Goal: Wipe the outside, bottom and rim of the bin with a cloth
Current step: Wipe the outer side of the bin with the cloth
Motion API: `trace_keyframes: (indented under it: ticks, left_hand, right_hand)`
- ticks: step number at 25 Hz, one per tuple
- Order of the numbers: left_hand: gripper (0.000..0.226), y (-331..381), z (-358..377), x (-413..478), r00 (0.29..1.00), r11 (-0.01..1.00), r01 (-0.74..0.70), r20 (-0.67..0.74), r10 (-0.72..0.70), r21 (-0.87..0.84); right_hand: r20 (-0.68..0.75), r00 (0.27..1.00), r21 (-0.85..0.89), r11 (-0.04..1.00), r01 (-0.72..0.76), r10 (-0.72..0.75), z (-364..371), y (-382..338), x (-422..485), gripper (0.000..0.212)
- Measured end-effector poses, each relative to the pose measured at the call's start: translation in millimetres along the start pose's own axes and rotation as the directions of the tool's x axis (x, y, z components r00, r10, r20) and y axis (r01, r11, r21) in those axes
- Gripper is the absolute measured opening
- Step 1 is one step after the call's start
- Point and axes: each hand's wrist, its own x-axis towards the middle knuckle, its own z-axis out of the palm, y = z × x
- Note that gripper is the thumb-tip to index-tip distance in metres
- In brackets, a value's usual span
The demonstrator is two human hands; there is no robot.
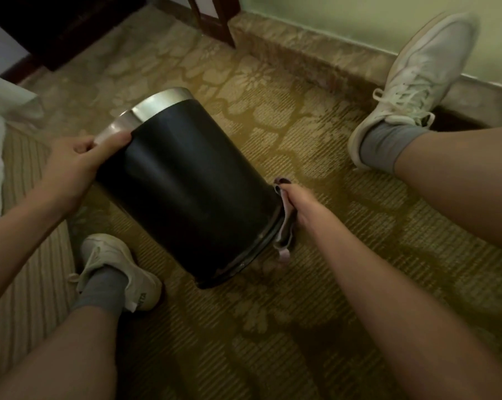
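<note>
A black round bin (192, 183) with a silver metal rim (145, 111) lies tilted on its side over the carpet, rim pointing up-left, bottom toward me at lower right. My left hand (82, 160) grips the rim, thumb on the metal band. My right hand (298, 206) holds a pinkish-grey cloth (284, 232) and presses it against the bin's bottom face, which is turned away and hidden. Part of the cloth hangs below the hand.
Patterned beige-gold carpet (316, 284) covers the floor. My left foot in a white sneaker (119, 269) sits just below the bin; my right sneaker (411, 90) rests by the wall skirting. White bedding (1, 116) lies at left, dark furniture legs (212, 21) at the top.
</note>
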Motion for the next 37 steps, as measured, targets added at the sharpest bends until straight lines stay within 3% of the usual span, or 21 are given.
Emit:
trace_keyframes:
  ticks: [2, 4, 7, 11, 14, 18, 21, 23, 27, 32, 35, 37]
  left_hand:
    - [0.073, 2.7, -2.7, 2.3, 1.000, 1.000, 0.006, 0.030, -0.006, -0.005]
    - [0.070, 9.2, -0.6, 5.0, 0.998, 0.999, 0.043, 0.049, -0.044, 0.020]
    - [0.071, 19.8, 8.6, 15.6, 0.998, 0.996, 0.012, 0.064, -0.018, 0.086]
    - [0.056, 52.0, 34.1, 33.1, 0.996, 0.975, 0.003, 0.084, -0.022, 0.221]
    - [0.044, 71.7, 51.5, 46.6, 0.992, 0.961, -0.058, 0.125, 0.024, 0.270]
    - [0.033, 83.6, 44.6, 51.5, 0.948, 0.959, -0.169, 0.304, 0.095, 0.226]
    - [0.036, 68.6, 40.1, 47.2, 0.918, 0.983, -0.066, 0.397, -0.008, 0.172]
    - [0.045, 64.1, 46.5, 47.8, 0.923, 0.990, -0.046, 0.385, -0.009, 0.133]
    - [0.054, 71.4, 56.4, 55.4, 0.952, 0.990, -0.054, 0.307, 0.011, 0.131]
    - [0.047, 83.3, 69.9, 59.8, 0.969, 0.991, -0.030, 0.249, -0.004, 0.131]
    - [0.055, 98.2, 79.4, 60.5, 0.964, 0.990, -0.026, 0.265, -0.012, 0.141]
    - [0.061, 101.1, 86.9, 60.1, 0.972, 0.991, -0.047, 0.234, 0.017, 0.124]
  right_hand:
    - [-0.043, 0.993, -0.030, 0.994, 0.108, -0.109, -1.8, 0.1, -28.1, 0.024]
    - [-0.110, 0.947, -0.108, 0.951, 0.290, -0.302, -5.2, 8.1, -64.2, 0.014]
    - [-0.123, 0.817, -0.269, 0.811, 0.519, -0.564, 2.7, 29.7, -122.7, 0.011]
    - [-0.089, 0.672, -0.397, 0.645, 0.652, -0.735, 0.3, 57.0, -153.8, 0.024]
    - [-0.122, 0.694, -0.353, 0.685, 0.638, -0.710, -17.5, 28.9, -123.0, 0.019]
    - [-0.207, 0.840, -0.172, 0.864, 0.474, -0.502, -47.0, -27.9, -69.7, 0.027]
    - [-0.243, 0.889, -0.130, 0.922, 0.366, -0.387, -61.6, -49.7, -37.9, 0.035]
    - [-0.243, 0.901, -0.113, 0.933, 0.343, -0.360, -61.8, -54.4, -33.3, 0.034]
    - [-0.287, 0.838, -0.084, 0.884, 0.461, -0.464, -51.5, -34.3, -60.6, 0.022]
    - [-0.354, 0.682, -0.176, 0.762, 0.623, -0.640, -33.8, 12.5, -101.9, 0.025]
    - [-0.393, 0.661, -0.190, 0.760, 0.621, -0.639, -34.6, 19.9, -107.1, 0.031]
    - [-0.411, 0.690, -0.114, 0.784, 0.610, -0.596, -42.0, 9.1, -100.1, 0.032]
